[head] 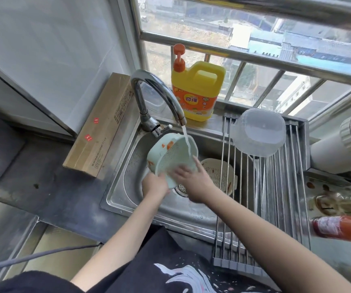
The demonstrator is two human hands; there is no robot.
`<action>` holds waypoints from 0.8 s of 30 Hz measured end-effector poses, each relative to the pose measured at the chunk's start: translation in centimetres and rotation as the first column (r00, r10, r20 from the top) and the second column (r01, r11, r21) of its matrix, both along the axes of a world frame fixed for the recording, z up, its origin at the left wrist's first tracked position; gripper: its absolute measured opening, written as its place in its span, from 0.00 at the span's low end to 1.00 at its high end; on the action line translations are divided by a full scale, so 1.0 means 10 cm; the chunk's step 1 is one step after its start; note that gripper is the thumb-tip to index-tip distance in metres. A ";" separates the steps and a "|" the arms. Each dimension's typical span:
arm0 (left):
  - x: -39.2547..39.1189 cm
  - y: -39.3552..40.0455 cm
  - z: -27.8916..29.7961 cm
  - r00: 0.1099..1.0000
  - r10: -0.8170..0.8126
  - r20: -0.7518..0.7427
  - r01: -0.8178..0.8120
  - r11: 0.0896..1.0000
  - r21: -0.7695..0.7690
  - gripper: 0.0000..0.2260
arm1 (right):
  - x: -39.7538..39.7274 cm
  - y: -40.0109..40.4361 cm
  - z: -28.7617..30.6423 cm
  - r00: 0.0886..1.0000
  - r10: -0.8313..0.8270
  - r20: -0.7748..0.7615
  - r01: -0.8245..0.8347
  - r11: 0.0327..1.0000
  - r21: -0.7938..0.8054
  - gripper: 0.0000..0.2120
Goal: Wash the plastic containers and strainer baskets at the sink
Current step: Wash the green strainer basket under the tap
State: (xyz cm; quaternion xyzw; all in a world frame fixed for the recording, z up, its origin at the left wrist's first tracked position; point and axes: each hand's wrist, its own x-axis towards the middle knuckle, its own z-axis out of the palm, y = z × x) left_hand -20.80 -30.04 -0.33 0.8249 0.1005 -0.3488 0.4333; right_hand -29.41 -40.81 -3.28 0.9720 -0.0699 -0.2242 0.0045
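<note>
1. Rinsing is going on at the sink (128, 199): the left hand (154, 185) is gripping the lower rim of a pale green strainer basket (170, 159), tilting it so its open mouth is facing about 2 o'clock, toward the tap.
2. Water from the faucet (149, 92) is falling onto the basket's upper rim at about 1 o'clock and running down the perforated inside.
3. The right hand (193, 182) is lying open against the perforated wall, fingers spread, apparently rubbing rather than gripping.
4. Orange scraps are clinging to the basket's outer wall at 10 o'clock; turning that side under the stream is probably worth doing next.
5. A cream strainer basket (221, 176) is waiting in the basin at 3 o'clock of the hands, likely unwashed.
6. A clear plastic container (259, 132) is sitting upturned on the drying rack (276, 208), likely done.
</note>
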 end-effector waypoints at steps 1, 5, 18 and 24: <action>0.01 0.03 -0.04 0.999 -0.033 0.024 0.032 0.999 0.031 0.13 | 0.00 -0.11 0.04 0.999 0.024 -0.038 -0.030 0.986 -0.163 0.34; 0.04 0.05 -0.06 0.999 -0.032 0.043 0.031 0.999 0.032 0.13 | 0.08 -0.11 0.10 0.998 -0.061 -0.025 0.048 0.932 -0.358 0.34; -0.06 0.04 -0.05 0.974 -0.203 0.105 0.195 0.977 0.084 0.14 | 0.04 -0.03 -0.02 0.981 -0.193 0.025 0.194 0.955 -0.224 0.34; -0.13 0.00 0.26 0.921 -0.313 0.231 0.271 0.942 0.195 0.13 | 0.16 0.38 -0.15 0.983 -0.178 0.033 0.143 0.876 0.460 0.40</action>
